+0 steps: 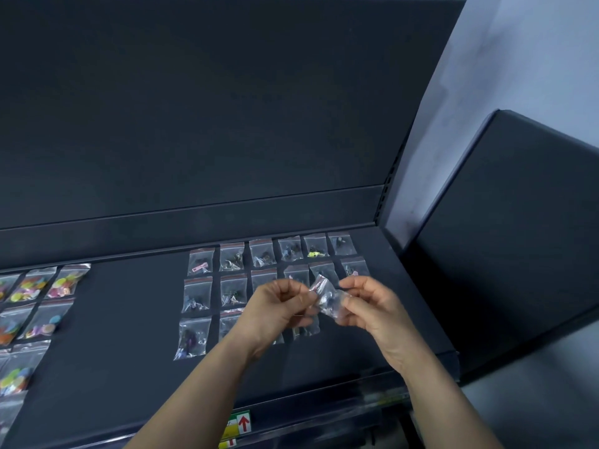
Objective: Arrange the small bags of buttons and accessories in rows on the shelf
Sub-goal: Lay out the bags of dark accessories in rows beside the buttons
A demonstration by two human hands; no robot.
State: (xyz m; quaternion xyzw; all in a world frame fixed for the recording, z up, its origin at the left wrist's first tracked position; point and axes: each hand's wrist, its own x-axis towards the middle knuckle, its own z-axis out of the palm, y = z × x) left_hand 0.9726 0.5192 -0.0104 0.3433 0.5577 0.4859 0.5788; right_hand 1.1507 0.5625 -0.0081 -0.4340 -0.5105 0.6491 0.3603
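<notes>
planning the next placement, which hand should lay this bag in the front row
Right, probably: both pinch the bag, but the right hand hangs over the front row's right end; the left hand covers laid bags.

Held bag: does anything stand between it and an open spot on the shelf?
Nothing visible does. The left hand and right hand pinch the small bag above the rows; bare shelf lies just below it, right of the front row.

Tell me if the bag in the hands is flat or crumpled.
Crumpled: the bag bunches and twists between the left hand and right hand, which pinch its ends above the shelf.
</notes>
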